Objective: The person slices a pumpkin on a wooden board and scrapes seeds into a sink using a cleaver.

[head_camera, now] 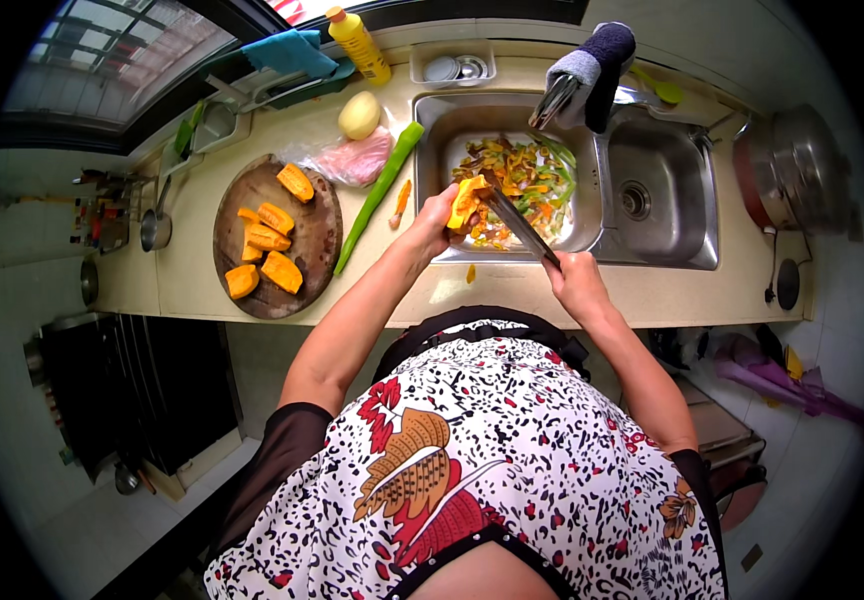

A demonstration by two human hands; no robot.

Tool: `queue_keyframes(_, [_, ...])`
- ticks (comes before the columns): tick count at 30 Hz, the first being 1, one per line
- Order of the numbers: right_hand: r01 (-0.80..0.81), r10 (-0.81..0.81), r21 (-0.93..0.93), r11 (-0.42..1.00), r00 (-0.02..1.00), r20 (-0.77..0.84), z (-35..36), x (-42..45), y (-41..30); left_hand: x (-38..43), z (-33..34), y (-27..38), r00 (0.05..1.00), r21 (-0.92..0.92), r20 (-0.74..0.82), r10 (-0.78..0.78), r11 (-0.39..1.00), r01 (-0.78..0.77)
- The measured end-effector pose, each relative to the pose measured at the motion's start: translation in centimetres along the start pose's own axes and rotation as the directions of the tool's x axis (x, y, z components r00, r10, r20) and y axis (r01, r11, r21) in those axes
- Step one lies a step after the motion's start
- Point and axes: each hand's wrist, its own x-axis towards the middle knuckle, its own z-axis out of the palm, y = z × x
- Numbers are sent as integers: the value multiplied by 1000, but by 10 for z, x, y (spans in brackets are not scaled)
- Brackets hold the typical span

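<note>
Over the left sink basin (pixel 429 142), my left hand (pixel 435 217) grips a chunk of orange pumpkin (pixel 468 201). My right hand (pixel 578 281) is closed around the handle of a kitchen knife (pixel 518 225), its dark blade slanting up and left so that the tip end meets the pumpkin. Below them, vegetable peelings (pixel 522 176) in orange, green and brown cover much of the basin floor. To the left, several pumpkin pieces (pixel 268 238) sit on a round wooden chopping board (pixel 312 262).
A long peeled green stem vegetable (pixel 381 196) lies between board and sink, near a bagged pink item (pixel 360 159) and a pale round vegetable (pixel 360 115). A towel-wrapped faucet (pixel 552 101) overhangs the basins. An electric pot (pixel 792 169) stands right; a small saucepan (pixel 155 229) sits left.
</note>
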Motion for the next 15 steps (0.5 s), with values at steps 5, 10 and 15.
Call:
queue_keyframes(5, [-69,53,247,967,996,70,-2,-3,1,2,-6,-2,997,16,54,-57,998,56])
queue_keyframes(10, [-248,118,448,859,947,299,-12,-7,-9,1,4,-5,996,-40,-87,-34,999,31])
queue_keyframes(15, [-313,135,413,855,904,405,-14,-2,3,7,-8,-7,1000,60,10,-18,998,18])
